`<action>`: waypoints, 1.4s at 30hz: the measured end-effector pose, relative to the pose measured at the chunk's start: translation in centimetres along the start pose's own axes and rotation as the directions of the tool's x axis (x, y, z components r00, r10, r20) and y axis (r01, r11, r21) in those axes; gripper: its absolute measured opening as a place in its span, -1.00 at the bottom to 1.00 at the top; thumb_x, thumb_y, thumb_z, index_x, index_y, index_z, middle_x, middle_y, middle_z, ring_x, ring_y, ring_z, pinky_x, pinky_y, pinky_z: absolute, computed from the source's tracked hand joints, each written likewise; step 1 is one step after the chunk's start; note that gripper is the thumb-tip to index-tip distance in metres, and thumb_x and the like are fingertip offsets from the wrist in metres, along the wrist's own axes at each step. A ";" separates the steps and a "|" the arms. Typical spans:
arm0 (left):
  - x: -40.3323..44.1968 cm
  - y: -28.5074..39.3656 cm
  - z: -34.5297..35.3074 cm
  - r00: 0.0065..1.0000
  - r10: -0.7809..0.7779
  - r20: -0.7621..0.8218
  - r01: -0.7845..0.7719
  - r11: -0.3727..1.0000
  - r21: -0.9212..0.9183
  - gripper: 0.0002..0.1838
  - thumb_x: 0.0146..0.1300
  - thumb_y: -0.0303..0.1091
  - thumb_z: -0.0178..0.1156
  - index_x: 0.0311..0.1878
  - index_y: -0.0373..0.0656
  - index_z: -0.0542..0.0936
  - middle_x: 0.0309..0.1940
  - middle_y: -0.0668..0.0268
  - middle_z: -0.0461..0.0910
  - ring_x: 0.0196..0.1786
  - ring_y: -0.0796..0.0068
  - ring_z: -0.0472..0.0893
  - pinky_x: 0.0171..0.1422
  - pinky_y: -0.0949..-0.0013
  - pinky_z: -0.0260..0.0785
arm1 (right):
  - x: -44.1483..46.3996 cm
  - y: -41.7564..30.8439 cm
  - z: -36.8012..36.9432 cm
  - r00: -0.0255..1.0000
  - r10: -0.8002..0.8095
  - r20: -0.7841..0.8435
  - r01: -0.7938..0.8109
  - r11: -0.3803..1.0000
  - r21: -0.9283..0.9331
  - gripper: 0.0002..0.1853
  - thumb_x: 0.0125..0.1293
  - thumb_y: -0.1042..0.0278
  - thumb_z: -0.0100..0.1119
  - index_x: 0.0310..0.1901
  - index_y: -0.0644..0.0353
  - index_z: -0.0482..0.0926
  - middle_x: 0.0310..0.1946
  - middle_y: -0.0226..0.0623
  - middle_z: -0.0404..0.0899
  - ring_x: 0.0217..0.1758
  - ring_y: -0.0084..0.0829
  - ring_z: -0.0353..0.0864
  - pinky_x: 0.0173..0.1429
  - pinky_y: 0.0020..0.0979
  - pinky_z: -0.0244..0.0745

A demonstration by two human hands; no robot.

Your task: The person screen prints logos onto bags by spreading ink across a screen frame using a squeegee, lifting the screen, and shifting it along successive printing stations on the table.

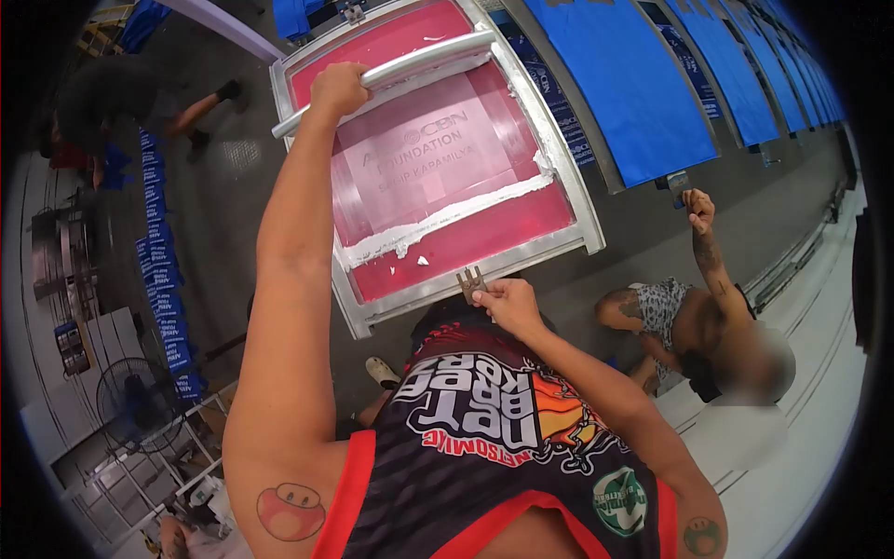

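My left hand [340, 88] is closed around a squeegee [428, 58] with a long metal handle, which lies across a silk-screen frame [568, 177]. Red mesh fills the frame, with lettering in its pale middle and white ink [447, 222] streaked along the near side. My right hand [507, 306] pinches a small pronged metal piece [472, 282] just beyond the frame's near edge. Whether this piece is fixed to something below is hidden.
Blue fabric pieces [624, 84] lie on a row of boards to the right. A co-worker [712, 326] crouches there, one hand on a similar metal piece [678, 182]. Another person [121, 102] bends at upper left, near a strip of printed blue fabric [160, 270]. A fan [140, 401] stands lower left.
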State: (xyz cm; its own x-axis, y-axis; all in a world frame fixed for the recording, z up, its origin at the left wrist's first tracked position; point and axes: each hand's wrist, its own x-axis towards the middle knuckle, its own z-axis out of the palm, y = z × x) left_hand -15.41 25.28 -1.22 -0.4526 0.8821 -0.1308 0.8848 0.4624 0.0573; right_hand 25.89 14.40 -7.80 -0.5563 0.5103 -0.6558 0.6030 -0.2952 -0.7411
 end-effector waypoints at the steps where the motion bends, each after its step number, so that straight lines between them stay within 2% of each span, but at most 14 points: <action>1: -1.3 0.6 0.5 1.000 -0.011 0.005 0.011 1.000 0.003 -0.59 -0.03 -0.20 0.37 -0.02 0.13 0.68 -0.12 0.19 0.68 -0.01 0.15 0.64 0.09 0.10 0.49 | 0.1 0.6 0.1 1.000 0.001 0.012 -0.001 1.000 -0.002 -0.83 0.23 0.36 0.29 -0.27 0.30 0.72 -0.49 -0.38 0.70 -0.57 -0.70 0.51 -0.45 -0.59 0.42; 7: -17.3 9.1 4.9 0.994 0.015 -0.111 -0.028 0.993 -0.114 -0.65 0.04 -0.49 0.10 -0.08 0.00 0.65 -0.27 0.14 0.54 -0.21 0.07 0.62 -0.11 0.09 0.51 | 0.6 0.5 -0.2 0.997 -0.072 0.009 0.072 0.997 -0.040 -0.80 0.18 0.30 0.32 -0.31 0.29 0.73 -0.49 -0.29 0.72 -0.51 -0.58 0.63 -0.31 -0.50 0.51; 11: -25.7 14.5 7.7 0.928 -0.010 -0.372 -0.053 0.986 -0.159 -0.81 -0.02 -0.52 0.11 -0.29 -0.11 0.56 -0.40 0.23 0.48 -0.32 0.16 0.58 -0.33 0.14 0.46 | 1.3 1.2 -0.3 0.995 -0.097 0.035 0.097 0.995 -0.009 -0.79 0.18 0.30 0.33 -0.31 0.29 0.73 -0.48 -0.28 0.72 -0.46 -0.55 0.67 -0.24 -0.49 0.52; 15: -22.9 11.7 3.7 0.988 -0.004 -0.152 -0.025 0.981 -0.193 -0.90 0.02 -0.44 0.23 -0.34 -0.10 0.56 -0.32 0.20 0.54 -0.20 0.11 0.60 -0.17 0.09 0.49 | 1.3 1.9 0.0 0.991 -0.133 0.022 0.132 0.990 0.040 -0.80 0.18 0.30 0.32 -0.30 0.29 0.72 -0.47 -0.26 0.72 -0.44 -0.54 0.68 -0.22 -0.49 0.53; 17: -21.8 8.8 0.8 0.997 -0.066 0.038 0.069 0.994 -0.089 -0.68 -0.07 -0.31 0.44 -0.19 -0.10 0.63 -0.22 0.23 0.59 -0.14 0.14 0.60 -0.04 0.15 0.46 | 1.1 2.1 -0.2 0.990 -0.142 0.011 0.141 0.990 0.028 -0.79 0.19 0.30 0.32 -0.29 0.30 0.72 -0.47 -0.27 0.72 -0.44 -0.55 0.68 -0.24 -0.49 0.53; 21: -25.7 1.3 0.5 0.955 -0.245 -0.169 0.221 0.964 -0.148 -0.53 -0.23 -0.16 0.53 -0.15 -0.01 0.69 0.09 0.11 0.52 0.15 0.05 0.50 0.19 0.15 0.41 | 1.5 1.3 -2.3 0.977 -0.163 0.139 0.160 0.986 0.037 -0.78 0.26 0.30 0.28 -0.30 0.34 0.69 -0.47 -0.35 0.68 -0.53 -0.65 0.54 -0.39 -0.54 0.45; 23: -28.2 -1.4 2.3 0.886 -0.368 -0.281 0.298 0.918 -0.262 -0.42 -0.33 -0.16 0.59 -0.09 0.00 0.70 0.31 -0.02 0.33 0.29 0.01 0.41 0.34 0.12 0.30 | 1.1 0.0 -6.0 0.946 -0.197 0.258 0.223 0.972 -0.076 -0.64 0.33 0.13 0.15 -0.37 0.30 0.69 -0.53 -0.29 0.68 -0.54 -0.44 0.62 -0.34 -0.37 0.51; 25: -29.7 -4.4 7.3 0.829 -0.500 -0.251 0.282 0.760 -0.585 -0.52 -0.18 -0.31 0.57 -0.09 -0.11 0.69 0.38 -0.08 0.20 0.34 0.06 0.37 0.34 0.13 0.31 | 2.0 -2.5 -12.1 0.963 -0.234 -0.138 0.167 0.911 -0.378 -0.55 0.38 0.01 0.05 -0.29 0.30 0.69 -0.37 -0.12 0.70 -0.32 -0.27 0.69 -0.18 -0.29 0.53; 27: -29.8 -7.0 12.9 0.834 -0.551 -0.011 0.175 0.283 -0.943 -0.60 0.04 -0.49 0.43 0.00 -0.21 0.64 0.31 0.02 0.34 0.28 0.22 0.44 0.28 0.21 0.38 | 3.1 -6.1 -16.1 0.721 -0.499 -0.480 0.024 0.711 -0.703 -0.35 0.43 -0.20 -0.15 -0.10 0.35 0.65 -0.14 0.11 0.64 0.04 -0.03 0.61 0.10 -0.18 0.45; 28: -29.5 -7.4 13.7 0.845 -0.534 -0.021 0.156 0.284 -0.946 -0.60 0.04 -0.49 0.43 0.00 -0.21 0.64 0.31 0.02 0.34 0.28 0.22 0.44 0.28 0.21 0.38 | 6.1 -5.8 -17.3 0.706 -0.503 -0.498 0.014 0.714 -0.700 -0.35 0.43 -0.20 -0.15 -0.10 0.35 0.65 -0.14 0.11 0.64 0.04 -0.03 0.61 0.10 -0.18 0.45; 30: -29.3 -7.1 15.2 0.868 -0.466 0.173 0.049 -0.266 -0.963 -0.60 0.12 -0.66 0.28 0.07 -0.28 0.57 0.13 0.15 0.51 0.15 0.30 0.54 0.17 0.33 0.44 | 12.2 -2.4 -19.2 0.931 -0.064 -0.359 -0.103 0.897 -0.429 -0.14 0.40 -0.38 -0.35 0.05 0.42 0.56 0.03 0.26 0.53 0.24 0.12 0.44 0.28 -0.13 0.30; 32: -29.2 -6.5 14.8 0.887 -0.444 0.131 -0.002 -0.287 -0.958 -0.56 0.12 -0.67 0.27 0.12 -0.29 0.51 -0.03 0.25 0.60 0.03 0.37 0.59 0.12 0.34 0.45 | 11.9 -2.6 -17.6 0.928 -0.058 -0.367 0.013 0.992 -0.125 -0.06 0.39 -0.43 -0.46 0.01 0.48 0.56 0.00 0.32 0.53 0.23 0.24 0.39 0.30 -0.09 0.26; 39: -29.3 -1.8 8.5 0.860 -0.507 -0.066 -0.140 -0.110 -0.984 -0.52 0.10 -0.69 0.29 0.14 -0.35 0.49 0.03 0.21 0.58 0.08 0.40 0.56 0.19 0.34 0.40 | 6.4 -4.9 -20.6 0.869 -0.084 -0.487 0.058 0.996 -0.068 -0.27 0.36 -0.31 -0.10 -0.26 0.38 0.65 -0.28 0.20 0.62 -0.09 0.12 0.60 -0.01 -0.10 0.41; 42: -24.2 4.4 5.6 0.869 -0.490 -0.070 -0.153 -0.131 -0.979 -0.51 0.09 -0.72 0.28 0.14 -0.37 0.49 0.04 0.21 0.57 0.08 0.40 0.55 0.21 0.34 0.40 | 6.6 -3.0 -27.2 0.837 -0.103 -0.537 0.164 0.984 0.067 -0.34 0.40 -0.23 -0.05 -0.20 0.38 0.64 -0.39 -0.02 0.63 -0.27 -0.28 0.60 -0.09 -0.27 0.43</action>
State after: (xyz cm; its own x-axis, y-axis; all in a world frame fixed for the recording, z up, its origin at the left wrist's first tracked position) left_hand 0.11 5.45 -3.31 -0.8344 0.5463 -0.0723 -0.1557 -0.1078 0.9819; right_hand 35.93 40.59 -5.96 -0.2205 0.8917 -0.3954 0.4639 -0.2607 -0.8467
